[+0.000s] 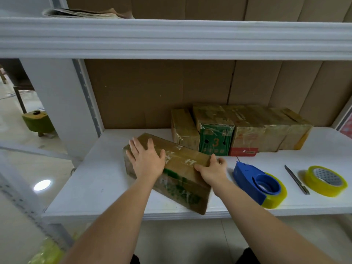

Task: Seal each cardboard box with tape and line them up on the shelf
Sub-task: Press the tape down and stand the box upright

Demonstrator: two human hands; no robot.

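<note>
Head view looks down onto a white shelf (106, 180) where a taped cardboard box (182, 164) lies at a slant in the middle of the frame, its near corner hanging close to the shelf's front lip. The left hand (146, 161) lies flat on the box's top, fingers spread and straight. The right hand (211, 170) grips the box's right end, thumb over the top edge, other fingers curled out of sight behind the corner.

Above and to the right, a row of boxes (247, 130) already stands against the brown back panel. The slanted box looks sealed, so the step in hand is probably squaring it up and sliding it into that row.

To do it well, I would turn the box until its long side runs parallel to its neighbours, pressing lightly with the flat palm so the glossy tape does not slip underneath. Push from the right end, away from the front lip, and butt it against the leftmost box.

Keep the right elbow clear of the blue tape dispenser (257, 181), just beside that wrist. Further right lie a knife (296, 179) and a spare tape roll (324, 181).
</note>
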